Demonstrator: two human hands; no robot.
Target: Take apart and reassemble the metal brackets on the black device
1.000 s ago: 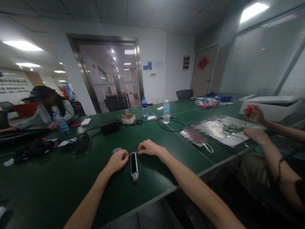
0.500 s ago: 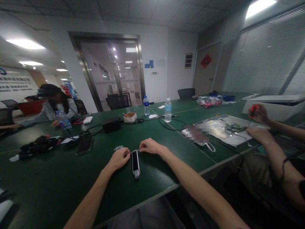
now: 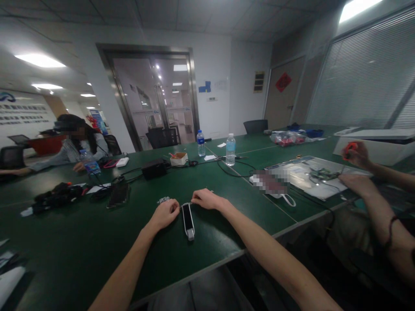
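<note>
A slim device (image 3: 188,222) with a white rim, a long black face and a grey end lies lengthwise on the green table in front of me. Beside its far left corner is my left hand (image 3: 166,213), fingers curled and pinched together. My right hand (image 3: 206,199) reaches to the far right corner, thumb and fingertips pressed together. Whatever sits between the fingertips of either hand is too small to make out. Just behind my left hand lies a little heap of small silvery parts (image 3: 163,200), partly covered by it.
A black box (image 3: 154,169) with cables, a small open carton (image 3: 179,159) and two water bottles (image 3: 230,150) stand farther back. To the right, a co-worker's hands hold an orange-red tool (image 3: 350,151) over a panel with circuit boards (image 3: 322,173). Another person sits far left.
The view has shifted slightly, so everything sits a little farther right. Both hands stay by the device's far end, with only small finger movements. A small light item now shows behind my right hand.
</note>
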